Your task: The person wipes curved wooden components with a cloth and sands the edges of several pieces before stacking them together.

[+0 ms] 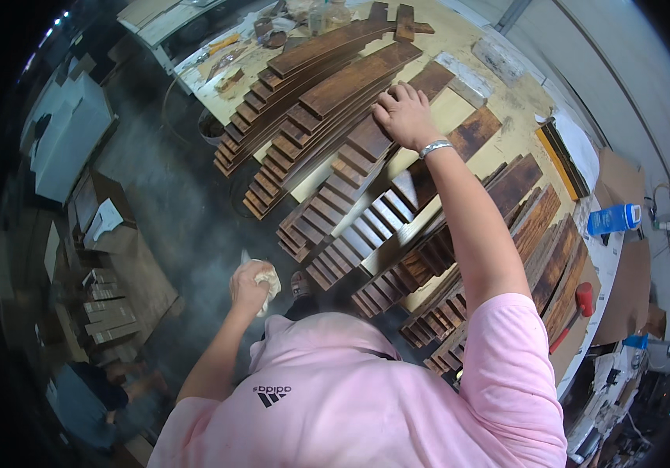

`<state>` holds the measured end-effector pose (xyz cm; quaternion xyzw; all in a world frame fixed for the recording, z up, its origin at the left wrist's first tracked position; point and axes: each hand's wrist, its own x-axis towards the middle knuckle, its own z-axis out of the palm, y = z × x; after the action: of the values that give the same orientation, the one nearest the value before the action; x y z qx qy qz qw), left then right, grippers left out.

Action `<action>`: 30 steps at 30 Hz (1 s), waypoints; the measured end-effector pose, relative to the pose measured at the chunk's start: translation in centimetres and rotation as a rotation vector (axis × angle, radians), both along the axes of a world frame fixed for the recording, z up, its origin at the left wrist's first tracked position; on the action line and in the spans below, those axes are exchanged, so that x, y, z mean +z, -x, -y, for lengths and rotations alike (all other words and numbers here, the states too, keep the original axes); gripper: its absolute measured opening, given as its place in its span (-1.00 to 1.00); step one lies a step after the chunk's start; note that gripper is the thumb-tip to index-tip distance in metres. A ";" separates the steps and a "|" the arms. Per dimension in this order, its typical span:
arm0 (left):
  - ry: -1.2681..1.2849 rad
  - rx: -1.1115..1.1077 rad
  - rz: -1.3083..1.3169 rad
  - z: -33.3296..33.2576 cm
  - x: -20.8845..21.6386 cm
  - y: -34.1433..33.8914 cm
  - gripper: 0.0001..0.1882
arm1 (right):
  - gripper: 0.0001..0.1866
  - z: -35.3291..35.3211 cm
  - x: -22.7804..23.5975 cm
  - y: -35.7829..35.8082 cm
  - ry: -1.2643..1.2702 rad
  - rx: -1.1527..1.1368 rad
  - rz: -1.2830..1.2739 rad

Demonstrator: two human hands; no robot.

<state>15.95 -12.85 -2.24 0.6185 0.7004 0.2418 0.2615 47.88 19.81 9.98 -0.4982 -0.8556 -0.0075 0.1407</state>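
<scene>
The right hand (406, 115) is at the upper middle of the frame. Its fingers are a bit bent and spread, and it lies on top of a pile of brown planks (367, 140). I cannot tell how hard it pushes. A silver band (435, 148) is around that wrist.

The left hand (249, 287) is low, left of the middle, away from the wood. Its fingers are closed around a pale rag (271, 290), which pokes out on the right side.

The pile under the right hand runs from the upper middle down to the center, with plank ends like little steps. Another pile (360, 78) is just to its left. Next to it on the right is a pile with shiny ends (374, 225). More piles go toward the lower right.

All the piles are on the table (524, 108). At the right are a blue bottle (614, 219) and a red mallet (584, 300).
</scene>
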 end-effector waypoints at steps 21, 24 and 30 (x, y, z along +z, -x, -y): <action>-0.010 -0.025 0.263 -4.5 1.0 -1.6 -0.53 | -0.18 15.1 -0.7 12.8 0.277 0.788 0.530; -0.019 0.030 0.336 -4.7 0.7 -2.1 -0.55 | -0.21 14.5 -1.7 12.9 0.261 0.803 0.514; -0.045 0.080 0.493 -4.9 -2.3 -1.9 -0.53 | -0.46 14.5 -3.3 13.3 0.248 0.828 0.501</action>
<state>17.83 -7.98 -4.57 0.5181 0.6338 0.4111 0.4011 34.55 5.30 6.68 -0.1127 -0.9834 0.0313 -0.1384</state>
